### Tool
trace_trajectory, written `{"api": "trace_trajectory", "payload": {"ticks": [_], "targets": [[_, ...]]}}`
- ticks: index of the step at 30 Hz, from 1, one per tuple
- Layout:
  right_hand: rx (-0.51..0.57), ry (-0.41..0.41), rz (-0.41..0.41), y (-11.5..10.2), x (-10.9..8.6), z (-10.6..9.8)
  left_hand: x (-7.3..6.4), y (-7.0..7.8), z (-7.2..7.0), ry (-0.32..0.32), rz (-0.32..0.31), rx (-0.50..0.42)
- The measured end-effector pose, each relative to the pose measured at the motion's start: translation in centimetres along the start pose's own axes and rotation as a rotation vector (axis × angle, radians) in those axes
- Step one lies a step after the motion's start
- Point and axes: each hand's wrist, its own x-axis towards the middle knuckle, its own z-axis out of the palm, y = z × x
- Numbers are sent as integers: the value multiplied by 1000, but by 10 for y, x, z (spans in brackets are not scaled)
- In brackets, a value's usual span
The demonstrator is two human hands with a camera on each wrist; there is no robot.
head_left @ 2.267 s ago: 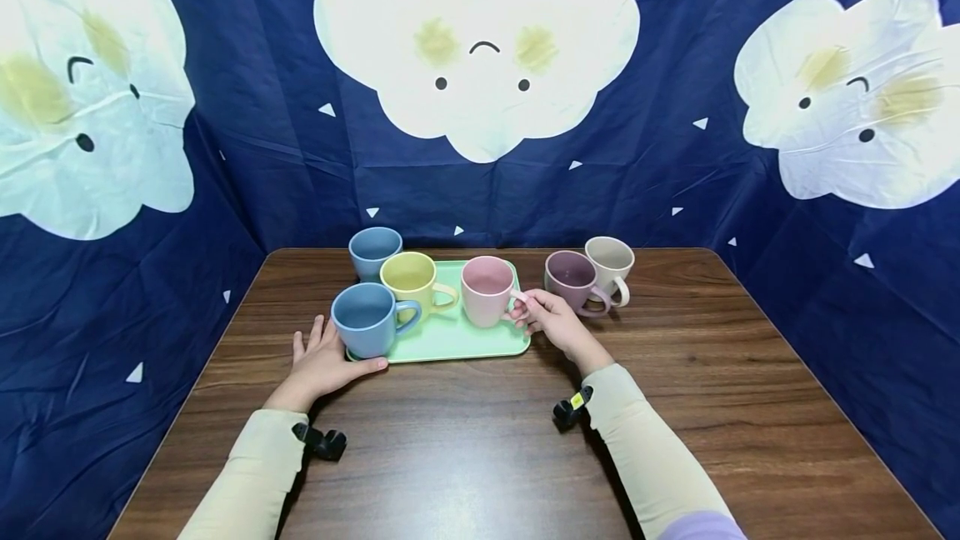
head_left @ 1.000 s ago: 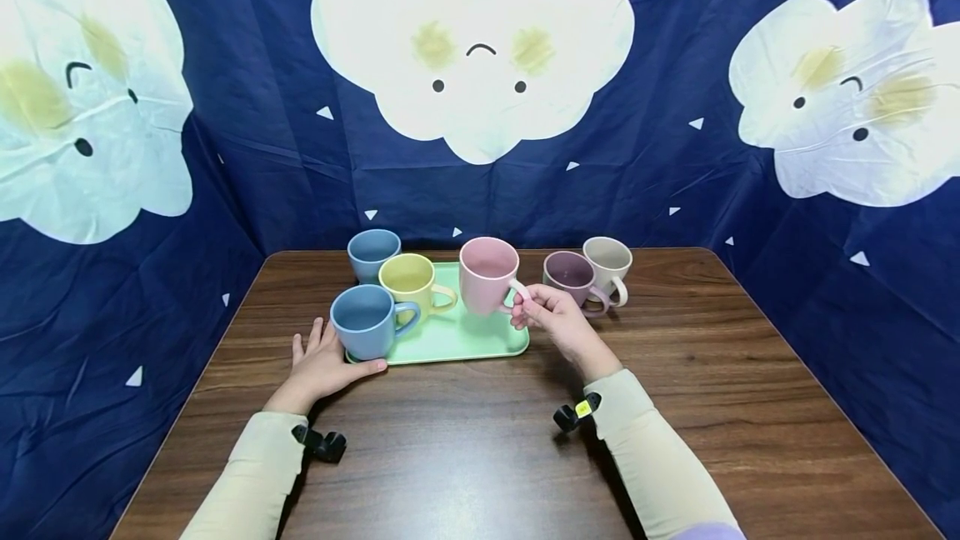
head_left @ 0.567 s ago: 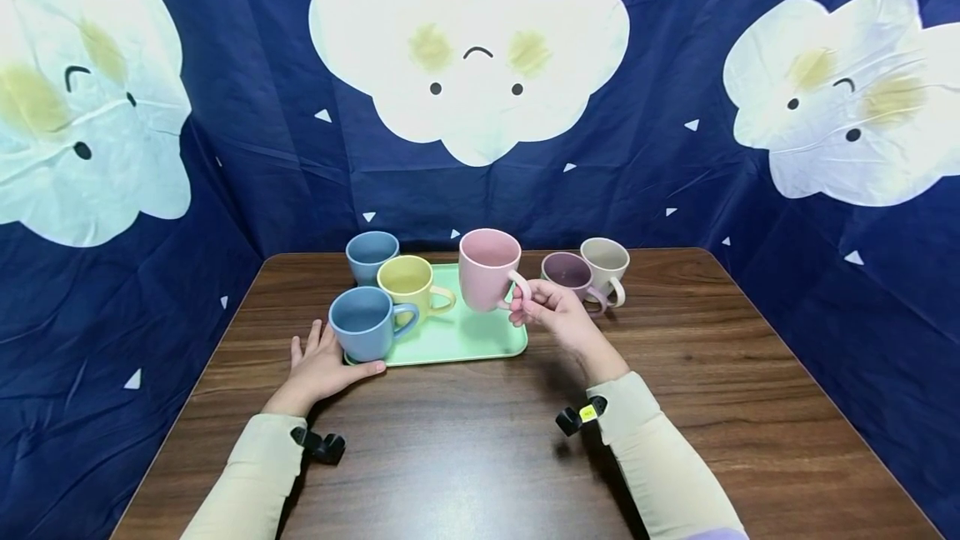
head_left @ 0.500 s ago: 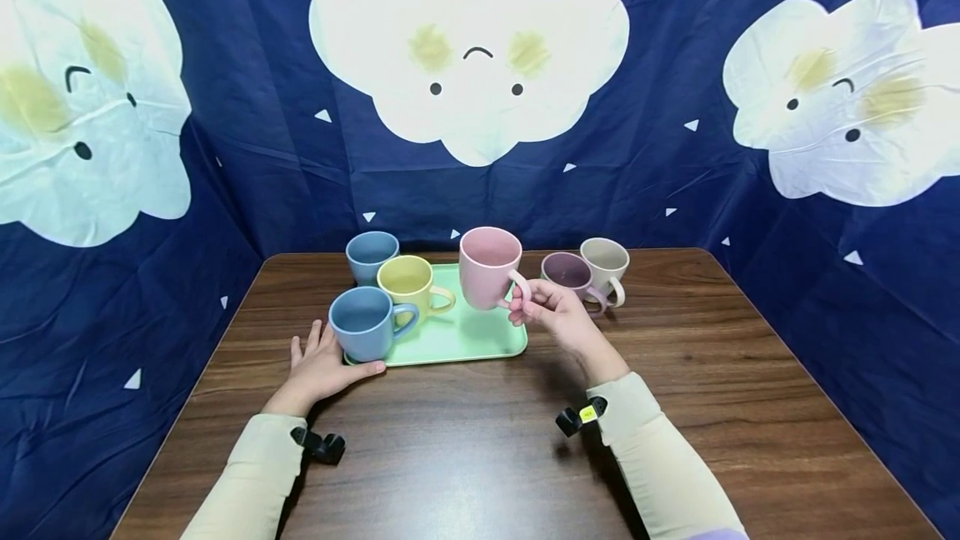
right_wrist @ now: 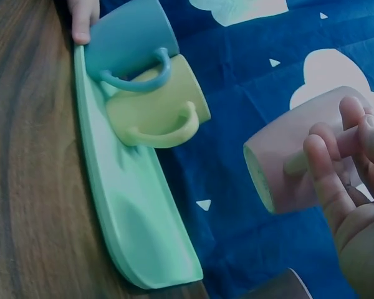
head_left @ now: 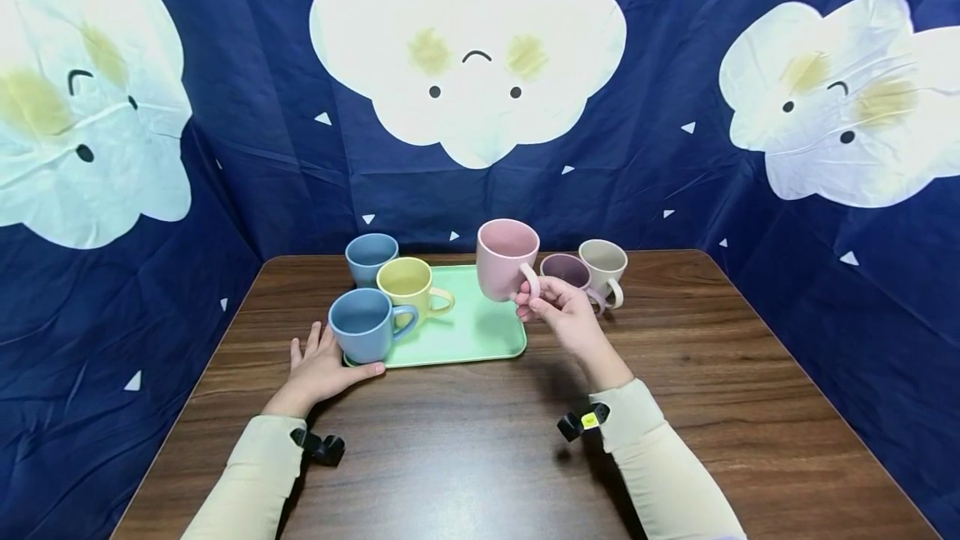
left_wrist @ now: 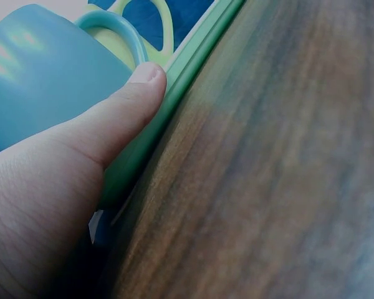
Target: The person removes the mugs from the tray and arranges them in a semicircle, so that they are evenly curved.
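Observation:
My right hand [head_left: 564, 312] holds a pink mug [head_left: 502, 265] by its handle, up in the air over the right end of a mint-green tray [head_left: 480, 340]. The right wrist view shows fingers and thumb pinching that handle, and the pink mug [right_wrist: 299, 146] well apart from the tray. At the tray's front left corner rests my left hand [head_left: 318, 369], fingers spread, thumb along the front edge. Beside it a blue mug [head_left: 362, 327] stands on the tray, handle to the right. A yellow mug [head_left: 405, 282] stands just behind, partly hidden by the blue one.
A second blue mug [head_left: 371, 255] stands at the tray's back left, its lower part hidden. Right of the tray, a purple mug [head_left: 566, 271] and a beige mug [head_left: 602, 261] stand close together on the wooden table [head_left: 465, 448]. A dark blue cloth [head_left: 300, 190] hangs behind.
The pink mug has risen off the tray in my right hand and shifted a little to the right. My left hand stays at the tray's corner.

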Motion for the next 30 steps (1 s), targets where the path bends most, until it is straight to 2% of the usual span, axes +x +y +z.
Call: {"api": "trace_trajectory", "payload": {"ticks": [9, 16, 23, 30], "targets": [[15, 76, -14, -9, -6, -18, 0, 3, 1, 1, 4, -5], [-67, 136, -86, -13, -11, -33, 0, 2, 1, 0, -2, -13], [-88, 246, -23, -18, -16, -44, 1, -1, 2, -10, 0, -1], [-129, 266, -54, -21, -20, -51, -3, 2, 0, 6, 13, -18]]}}
